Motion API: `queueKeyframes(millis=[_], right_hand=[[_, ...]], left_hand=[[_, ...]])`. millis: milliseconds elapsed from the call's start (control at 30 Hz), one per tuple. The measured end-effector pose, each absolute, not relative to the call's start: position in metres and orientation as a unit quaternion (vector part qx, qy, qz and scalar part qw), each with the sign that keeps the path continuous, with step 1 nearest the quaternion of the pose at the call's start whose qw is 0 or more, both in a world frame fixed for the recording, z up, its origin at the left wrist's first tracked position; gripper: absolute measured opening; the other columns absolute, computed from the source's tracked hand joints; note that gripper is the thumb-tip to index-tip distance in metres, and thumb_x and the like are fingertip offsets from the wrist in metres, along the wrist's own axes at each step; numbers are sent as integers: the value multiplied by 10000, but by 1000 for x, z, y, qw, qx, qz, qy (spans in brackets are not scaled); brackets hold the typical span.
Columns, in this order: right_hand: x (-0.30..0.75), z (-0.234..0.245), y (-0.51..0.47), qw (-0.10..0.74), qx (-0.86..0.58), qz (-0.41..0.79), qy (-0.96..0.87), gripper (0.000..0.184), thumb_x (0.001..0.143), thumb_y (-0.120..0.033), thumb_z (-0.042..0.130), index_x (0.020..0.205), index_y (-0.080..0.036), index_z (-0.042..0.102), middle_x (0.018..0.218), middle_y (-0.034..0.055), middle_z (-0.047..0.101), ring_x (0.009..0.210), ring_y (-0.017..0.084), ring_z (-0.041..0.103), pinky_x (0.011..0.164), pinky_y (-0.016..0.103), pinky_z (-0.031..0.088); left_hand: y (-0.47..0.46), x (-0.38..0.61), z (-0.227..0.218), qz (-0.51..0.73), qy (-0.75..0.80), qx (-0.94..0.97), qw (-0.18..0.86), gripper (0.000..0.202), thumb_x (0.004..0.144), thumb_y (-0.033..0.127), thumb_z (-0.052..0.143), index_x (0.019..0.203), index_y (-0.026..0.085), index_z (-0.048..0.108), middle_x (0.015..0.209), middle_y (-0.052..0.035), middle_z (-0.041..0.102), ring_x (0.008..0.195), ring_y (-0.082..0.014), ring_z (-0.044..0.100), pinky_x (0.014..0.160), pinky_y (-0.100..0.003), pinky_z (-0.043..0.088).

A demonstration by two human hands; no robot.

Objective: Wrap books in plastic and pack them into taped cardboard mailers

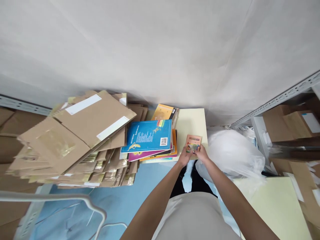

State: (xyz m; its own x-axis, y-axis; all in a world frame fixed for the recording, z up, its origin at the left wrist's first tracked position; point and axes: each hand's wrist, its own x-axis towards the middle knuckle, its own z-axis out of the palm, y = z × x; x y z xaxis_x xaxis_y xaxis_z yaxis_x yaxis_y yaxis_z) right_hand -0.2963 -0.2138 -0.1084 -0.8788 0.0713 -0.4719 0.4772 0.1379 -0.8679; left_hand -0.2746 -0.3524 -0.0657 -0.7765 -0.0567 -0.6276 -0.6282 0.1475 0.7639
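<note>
Shirt [196, 218]: pale, six o'clock from booklet [194, 139].
Hands: left hand [184, 157] and right hand [202, 154] gripping booklet's lower sides.
Booklet: pink, over desk [191, 120].
Book stack [147, 137]: nine o'clock.
Plastic bag [235, 151]: whitish, three o'clock.

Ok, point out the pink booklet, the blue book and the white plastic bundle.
Pink booklet [193, 143]: head view, middle of its upward-facing cover.
Blue book [148, 136]: head view, middle of its upward-facing cover.
White plastic bundle [233, 152]: head view, its bulging middle.
</note>
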Motion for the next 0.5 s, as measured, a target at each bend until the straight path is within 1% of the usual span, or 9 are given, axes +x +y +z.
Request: queueKeyframes(millis=[67,233,367,500], right_hand=[[-295,-106,-215,156,200,-626,738,297,627,-191,647,924,-193,624,848,37,722,815,216,663,746,333,524],[-292,-97,-219,129,231,-616,742,330,611,-179,627,941,-197,634,917,52,721,864,217,659,752,316,516],[-290,-81,-221,94,265,-609,742,334,598,-178,597,929,-199,640,931,47,714,880,219,655,762,321,516],[-284,-52,-223,43,293,-617,729,391,591,-178,577,976,-199,641,997,54,703,882,212,652,761,322,521]], left_hand=[[-352,-274,-64,626,701,-259,224,628,703,395,740,1252,148,560,1327,-157,595,1289,-329,484,1065,-376,345],[-352,-274,-60,674,622,-340,207,601,645,339,795,1182,157,596,1401,-167,527,1338,-331,428,1081,-371,313],[-353,-272,-53,702,594,-331,211,521,679,377,764,1132,172,609,1338,-153,578,1287,-306,484,1036,-363,355],[-359,-266,-36,725,574,-313,217,533,712,430,717,1172,201,576,1322,-128,577,1213,-275,541,932,-352,427]])
